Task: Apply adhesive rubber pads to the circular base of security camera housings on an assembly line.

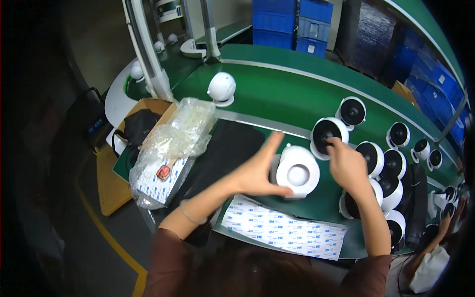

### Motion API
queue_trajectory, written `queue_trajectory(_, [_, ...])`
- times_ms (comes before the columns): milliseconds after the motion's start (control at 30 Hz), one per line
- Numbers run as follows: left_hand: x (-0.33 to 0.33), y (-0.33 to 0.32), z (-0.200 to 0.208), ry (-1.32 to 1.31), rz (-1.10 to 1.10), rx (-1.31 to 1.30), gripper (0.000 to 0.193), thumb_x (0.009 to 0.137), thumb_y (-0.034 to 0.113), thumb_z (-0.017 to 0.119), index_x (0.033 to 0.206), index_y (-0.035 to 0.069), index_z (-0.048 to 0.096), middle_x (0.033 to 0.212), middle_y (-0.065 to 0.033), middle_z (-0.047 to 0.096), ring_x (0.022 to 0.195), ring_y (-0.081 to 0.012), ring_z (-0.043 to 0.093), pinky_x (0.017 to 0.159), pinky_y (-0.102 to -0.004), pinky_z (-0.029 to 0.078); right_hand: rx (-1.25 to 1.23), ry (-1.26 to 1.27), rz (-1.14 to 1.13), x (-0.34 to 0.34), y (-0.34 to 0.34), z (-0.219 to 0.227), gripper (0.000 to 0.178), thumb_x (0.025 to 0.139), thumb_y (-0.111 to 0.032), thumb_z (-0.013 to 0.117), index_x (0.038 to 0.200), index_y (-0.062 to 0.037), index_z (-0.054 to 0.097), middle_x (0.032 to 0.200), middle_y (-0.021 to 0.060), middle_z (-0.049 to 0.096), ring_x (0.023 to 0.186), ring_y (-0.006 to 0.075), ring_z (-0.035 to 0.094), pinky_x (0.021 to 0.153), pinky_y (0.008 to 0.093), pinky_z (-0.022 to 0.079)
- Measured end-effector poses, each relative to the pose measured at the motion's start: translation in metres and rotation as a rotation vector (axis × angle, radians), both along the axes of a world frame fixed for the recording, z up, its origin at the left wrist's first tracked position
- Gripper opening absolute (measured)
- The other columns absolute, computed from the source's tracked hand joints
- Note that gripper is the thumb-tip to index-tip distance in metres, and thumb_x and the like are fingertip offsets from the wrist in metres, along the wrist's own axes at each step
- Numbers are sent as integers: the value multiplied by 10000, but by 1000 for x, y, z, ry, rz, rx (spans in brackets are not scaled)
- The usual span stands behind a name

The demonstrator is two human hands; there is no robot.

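Hands meet over a round white plastic camera housing [297, 173] that sits on the green worktop [277, 94], near its front edge. The left hand [258, 171] is open, fingers [273, 143] straight and together behind the housing while the thumb hooks along its lower front, so the palm acts as a brace that would keep the rounded piece from rolling. The right hand [347, 166] reaches to a second dome-shaped white housing with a black face [327, 135] just behind and to the right, fingertips bent against its dark front; I cannot tell whether they grip it or only press.

More black-faced white domes [383, 163] crowd the right of the worktop in a loose cluster, within easy reach of that hand. A long sheet of white backing paper with small printed pads [284, 230] lies flat along the near edge, just below the braced housing. To the left, a crumpled clear plastic bag [173, 138] rests over another such sheet beside an open cardboard box [148, 106]. 1 all-white spherical unit [221, 88] stands alone further back. Blue plastic crates [289, 22] are stacked beyond.
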State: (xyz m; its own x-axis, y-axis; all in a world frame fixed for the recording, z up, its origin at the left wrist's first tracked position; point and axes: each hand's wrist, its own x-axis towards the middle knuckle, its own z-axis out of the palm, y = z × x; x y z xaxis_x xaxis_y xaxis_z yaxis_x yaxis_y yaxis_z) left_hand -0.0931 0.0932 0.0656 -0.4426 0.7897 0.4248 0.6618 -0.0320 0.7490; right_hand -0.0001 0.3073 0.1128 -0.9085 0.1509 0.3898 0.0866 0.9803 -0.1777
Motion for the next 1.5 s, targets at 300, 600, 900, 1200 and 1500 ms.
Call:
queue_trajectory(300, [-214, 5, 16, 575, 986, -428, 926, 537, 317, 794, 1317, 176, 315, 1338, -223, 300, 1210, -472, 275, 931, -521, 354, -484, 138, -192, 201, 12, -2, 169, 850, -42, 544, 1000, 22, 589, 842, 120, 615, 789, 171, 577, 737, 251, 460])
queue_trajectory(600, [-265, 36, -10, 591, 1185, -659, 858, 467, 368, 805, 1220, 219, 422, 1212, -147, 383, 1089, -401, 400, 818, -542, 410, -1053, -119, -772, 255, 25, -144, 186, 846, -169, 597, 958, -23, 622, 774, 35, 615, 713, 92, 532, 676, 235, 456])
queue_trajectory(900, [-159, -109, 54, 789, 1441, -567, 757, 549, 317, 762, 1228, 182, 454, 1263, -165, 402, 1019, -427, 466, 838, -479, 433, -961, -333, -269, 184, 26, -95, 233, 907, -148, 481, 1080, 9, 482, 945, 111, 587, 818, 149, 555, 731, 263, 469])
queue_trajectory(1200, [-170, -149, 47, 726, 1119, -679, 1011, 578, 407, 766, 1367, 93, 217, 1314, -298, 314, 1231, -424, 298, 987, -501, 279, -944, -15, -263, 201, -10, -109, 201, 692, -84, 661, 879, -15, 631, 756, 100, 620, 643, 189, 588, 581, 264, 457])
queue_trajectory(1500, [75, -80, 137, 637, -85, 526, 426, 857, 302, 387, 1148, 5, 479, 1220, -202, 453, 1104, -389, 450, 927, -462, 364, -238, -52, 38, 158, -34, -150, 455, 813, -396, 557, 1218, -203, 481, 1329, 101, 383, 1268, 268, 302, 1001, 574, 174])
